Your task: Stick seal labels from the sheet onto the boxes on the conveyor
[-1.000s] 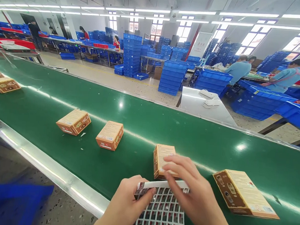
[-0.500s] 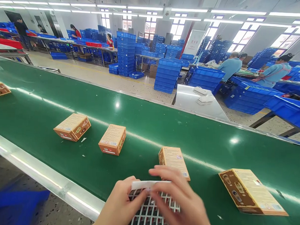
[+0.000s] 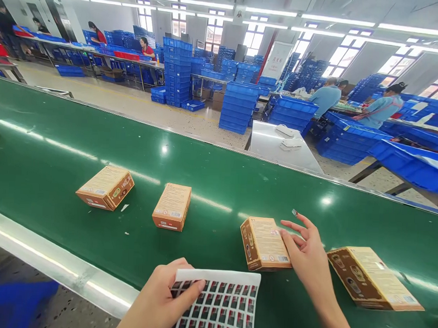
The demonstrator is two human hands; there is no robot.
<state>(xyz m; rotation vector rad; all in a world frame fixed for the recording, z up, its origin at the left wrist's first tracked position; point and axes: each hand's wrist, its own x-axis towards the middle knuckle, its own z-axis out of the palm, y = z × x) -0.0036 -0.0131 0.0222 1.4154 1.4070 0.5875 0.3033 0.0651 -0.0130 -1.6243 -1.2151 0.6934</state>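
Note:
My left hand (image 3: 173, 292) grips a sheet of small stickers (image 3: 220, 306) by its upper left edge, thumb on top. Rows of dark-and-red stickers cover the sheet beneath a blank white strip. My right hand (image 3: 307, 250) reaches over the belt with its fingers apart. One small sticker (image 3: 294, 212) clings to its raised index fingertip. The thumb is at the right side of a tan and brown box (image 3: 266, 241); whether it touches is unclear. Another such box (image 3: 373, 277) lies just right of that hand.
The green conveyor belt (image 3: 211, 173) runs across in front of me. Two more boxes stand on it to the left, a nearer box (image 3: 172, 205) and a farther box (image 3: 105, 187). Beyond are a metal table (image 3: 278, 147), stacked blue crates (image 3: 238, 107) and several people at benches.
My right hand has left the sticker sheet and moved right and up to the box, with a sticker on its index fingertip. My left hand still holds the sheet, now more exposed.

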